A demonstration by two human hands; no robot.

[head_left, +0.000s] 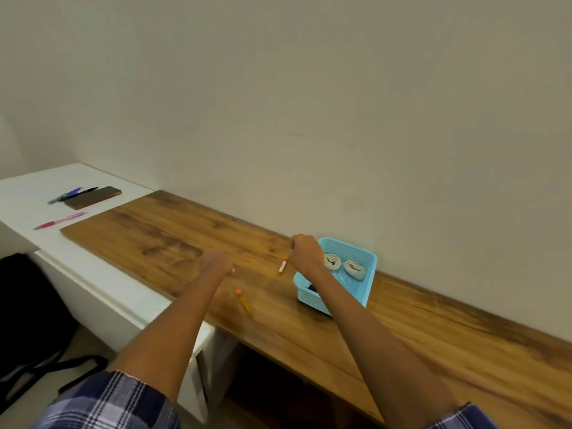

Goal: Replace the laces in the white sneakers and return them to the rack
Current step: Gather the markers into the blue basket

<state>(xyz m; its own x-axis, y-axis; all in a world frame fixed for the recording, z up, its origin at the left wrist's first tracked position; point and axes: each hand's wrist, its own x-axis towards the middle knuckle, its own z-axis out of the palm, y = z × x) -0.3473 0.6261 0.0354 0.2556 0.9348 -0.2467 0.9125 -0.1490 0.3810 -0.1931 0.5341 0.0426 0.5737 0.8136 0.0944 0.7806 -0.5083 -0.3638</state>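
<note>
While my right hand (305,253) is hovering curled beside the blue basket (370,267), its grip is holding nothing I can see. My left hand (218,263) is blurring over the tabletop (173,236); I cannot tell its grip.

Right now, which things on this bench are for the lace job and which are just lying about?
For the job:
two rolled white laces
blue basket holding them

Lying about:
two small orange-tipped pieces, one near the right hand, one nearer me
phone
dark pens
pink pen
</note>
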